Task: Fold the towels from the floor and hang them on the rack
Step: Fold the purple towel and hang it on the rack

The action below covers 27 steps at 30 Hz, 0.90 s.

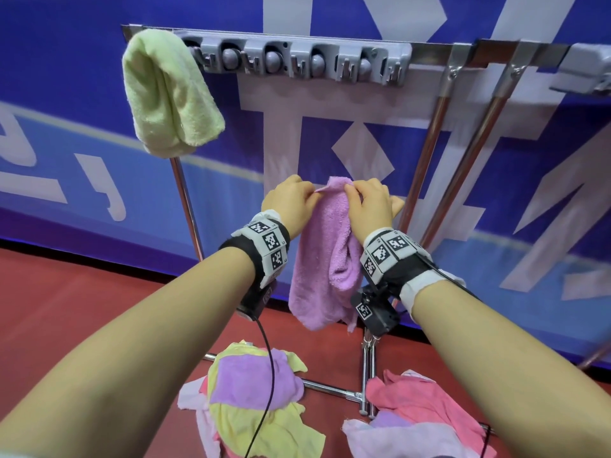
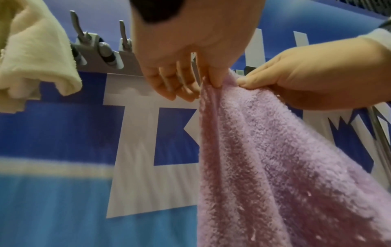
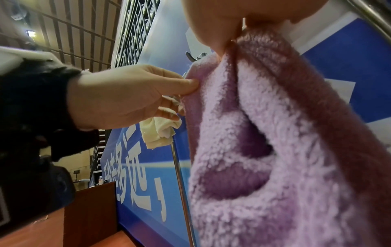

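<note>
Purple towel [image 1: 325, 256], pinched along its top edge by both hands and hanging free in the air, below the rack's top rail [image 1: 439, 49] and above the floor [image 1: 99, 302]. Left hand [image 1: 288, 203] grasping the left end of that edge between thumb and fingertip, other fingers [image 2: 169, 86] loosely curled beside the cloth. Right hand [image 1: 370, 203] clenched on the right end, thumb pressed into the pile. Between the two grips, little slack; below them, loose uneven layers with one open pocket facing the right wrist view. Fold judged half made, not yet squared.

Further out: green towel [image 1: 170, 94] already draped over the rail's left end, beside the grey hook strip [image 1: 297, 61]. More towels in two heaps [image 1: 251, 395] on the floor near the rack's base bars [image 1: 330, 388].

Likely trouble from here: thin fingertip pinches slipping on thick terry during the lift, dropping a corner and undoing the fold; lopsided layers sliding off the rail once draped; hanging hem or wrist cable [image 1: 264, 375] snagging on the hooks or the base.
</note>
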Tool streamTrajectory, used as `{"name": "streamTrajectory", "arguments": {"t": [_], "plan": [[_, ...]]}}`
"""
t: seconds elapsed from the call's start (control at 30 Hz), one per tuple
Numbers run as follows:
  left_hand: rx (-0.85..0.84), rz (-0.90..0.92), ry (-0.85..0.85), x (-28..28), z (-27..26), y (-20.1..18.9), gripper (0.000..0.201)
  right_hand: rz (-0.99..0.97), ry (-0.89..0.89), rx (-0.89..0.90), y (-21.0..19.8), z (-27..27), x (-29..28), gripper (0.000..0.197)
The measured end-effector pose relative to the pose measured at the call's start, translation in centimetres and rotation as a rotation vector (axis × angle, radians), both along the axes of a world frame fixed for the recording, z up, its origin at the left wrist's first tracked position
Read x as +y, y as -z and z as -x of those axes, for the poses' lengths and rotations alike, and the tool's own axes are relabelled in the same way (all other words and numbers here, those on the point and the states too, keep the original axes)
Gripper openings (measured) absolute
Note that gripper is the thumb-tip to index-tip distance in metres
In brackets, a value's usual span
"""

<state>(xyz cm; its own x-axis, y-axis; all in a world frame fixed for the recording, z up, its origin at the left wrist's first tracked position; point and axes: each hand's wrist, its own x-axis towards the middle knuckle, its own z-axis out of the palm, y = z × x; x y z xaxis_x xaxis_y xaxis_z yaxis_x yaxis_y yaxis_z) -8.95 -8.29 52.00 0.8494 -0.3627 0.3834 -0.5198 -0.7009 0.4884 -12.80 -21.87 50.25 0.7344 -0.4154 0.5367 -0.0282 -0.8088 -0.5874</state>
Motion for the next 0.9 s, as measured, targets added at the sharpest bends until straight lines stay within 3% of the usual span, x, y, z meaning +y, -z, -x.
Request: {"name": "streamTrajectory", "arguments": {"t": [0.1, 0.2, 0.37, 0.5, 0.7, 0.9], "plan": [[-0.033, 0.072, 0.074, -0.4, 0.0, -0.2, 0.023, 0.03, -0.019, 0.008, 0.0, 0.1, 0.2, 0.032], [0.082, 0.181, 0.098, -0.9, 0.3, -0.2, 0.015, 0.089, -0.017, 0.018, -0.1, 0.2, 0.4, 0.032], [0.122, 0.234, 0.085, -1.8, 0.5, -0.5, 0.036, 0.091, -0.026, 0.03, -0.4, 0.5, 0.2, 0.032], [0.11, 0.259, -0.038, -1.4, -0.2, -0.7, 0.033, -0.052, -0.027, -0.001, -0.7, 1.0, -0.2, 0.024], [0.183, 0.498, -0.211, 1.0, -1.2, -0.7, 0.022, -0.173, 0.05, 0.056, -0.7, 1.4, -2.2, 0.043], [0.181, 0.525, -0.361, 3.2, -1.7, -0.2, 0.019, -0.214, 0.183, 0.086, -0.6, 1.6, -4.2, 0.03]]}}
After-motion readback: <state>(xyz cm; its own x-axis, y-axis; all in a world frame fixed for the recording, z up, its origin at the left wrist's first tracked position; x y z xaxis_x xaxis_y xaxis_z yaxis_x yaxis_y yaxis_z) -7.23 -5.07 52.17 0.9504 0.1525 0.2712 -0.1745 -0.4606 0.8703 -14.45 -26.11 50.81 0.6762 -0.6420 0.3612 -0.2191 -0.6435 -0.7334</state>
